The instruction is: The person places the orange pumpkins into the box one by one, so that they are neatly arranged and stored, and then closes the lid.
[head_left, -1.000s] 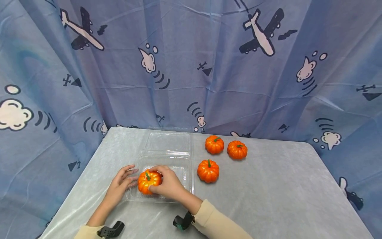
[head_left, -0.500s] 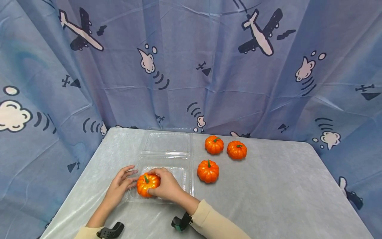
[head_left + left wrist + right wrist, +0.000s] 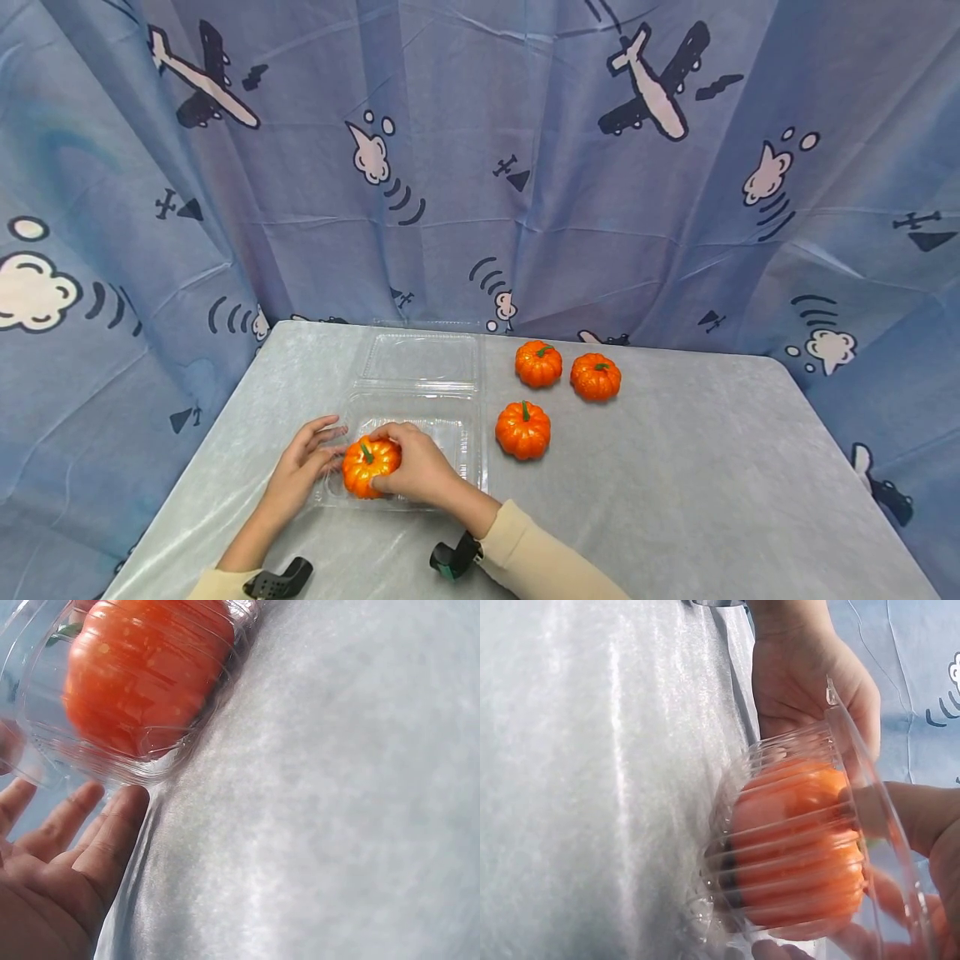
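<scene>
R hand (image 3: 418, 468) has eased the pumpkin (image 3: 367, 467) down & slightly left vs 1 s ago; it now sits in the box (image 3: 465, 433), near the tabletop's front-left edge. R fingers curl round it. L hand (image 3: 300, 467), fingers spread, steadies the box wall. Placement looks nearly done.
</scene>
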A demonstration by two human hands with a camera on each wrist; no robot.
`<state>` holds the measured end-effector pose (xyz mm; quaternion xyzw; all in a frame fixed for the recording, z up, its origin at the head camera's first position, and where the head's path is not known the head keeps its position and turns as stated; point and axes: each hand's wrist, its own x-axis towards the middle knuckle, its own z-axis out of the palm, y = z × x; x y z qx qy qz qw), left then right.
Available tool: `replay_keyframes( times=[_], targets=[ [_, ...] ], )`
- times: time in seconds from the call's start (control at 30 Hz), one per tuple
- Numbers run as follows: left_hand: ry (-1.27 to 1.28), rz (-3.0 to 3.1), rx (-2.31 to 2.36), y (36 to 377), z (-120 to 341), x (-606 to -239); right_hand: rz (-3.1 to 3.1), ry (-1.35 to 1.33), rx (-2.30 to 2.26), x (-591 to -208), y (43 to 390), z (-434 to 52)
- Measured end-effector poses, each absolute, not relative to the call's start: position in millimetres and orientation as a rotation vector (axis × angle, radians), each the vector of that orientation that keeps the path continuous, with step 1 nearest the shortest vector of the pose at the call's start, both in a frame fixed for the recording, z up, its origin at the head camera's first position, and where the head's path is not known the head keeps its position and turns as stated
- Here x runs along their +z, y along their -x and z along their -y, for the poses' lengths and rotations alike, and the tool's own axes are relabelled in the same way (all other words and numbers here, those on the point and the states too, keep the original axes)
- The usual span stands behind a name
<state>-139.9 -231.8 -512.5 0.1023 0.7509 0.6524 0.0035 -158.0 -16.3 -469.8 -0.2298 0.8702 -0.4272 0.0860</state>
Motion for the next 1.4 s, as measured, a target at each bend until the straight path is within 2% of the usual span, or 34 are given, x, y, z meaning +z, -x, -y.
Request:
replay_keyframes(
  times=[0.63, 1.03, 1.4],
  targets=[
    [-0.268, -2.352, 2.023, 139, 229, -513, -2.533, 0.623, -1.246, -466, 154, 11],
    [-0.302, -2.354, 2.036, 138, 229, -512, -2.621, 0.793, -1.154, -437, 152, -11],
    [-0.270, -2.363, 2.045, 138, 230, -510, -2.648, 0.810, -1.215, -412, 150, -35]
  ],
)
